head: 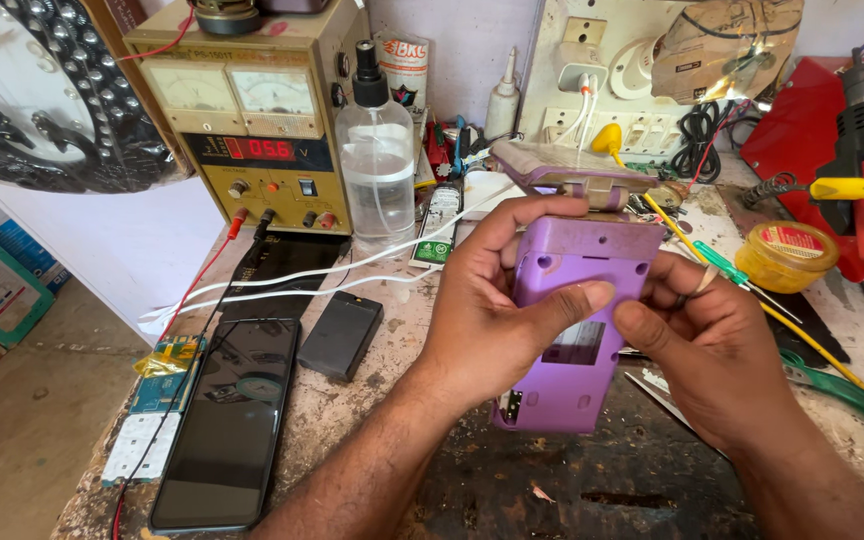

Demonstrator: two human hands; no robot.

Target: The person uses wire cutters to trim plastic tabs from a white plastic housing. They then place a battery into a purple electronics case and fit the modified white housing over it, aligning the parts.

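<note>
Both hands hold a purple plastic gadget point(577, 320) upright over the workbench point(372, 400), near the middle of the view: the left hand point(492, 310) wraps its left side with the thumb pressed across the back, and the right hand point(712, 350) pinches its right edge. Its hinged top stands open at 12 o'clock, yet the back shell looks unopened. A black phone point(227, 430) lies at 8 o'clock, a yellow-handled screwdriver point(752, 290) at 3 o'clock, neither touched.

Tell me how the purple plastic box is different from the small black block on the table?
The purple plastic box is bigger, held up by both hands, left hand and right hand. The small black block lies flat on the worktable, untouched. Both look rectangular.
</note>
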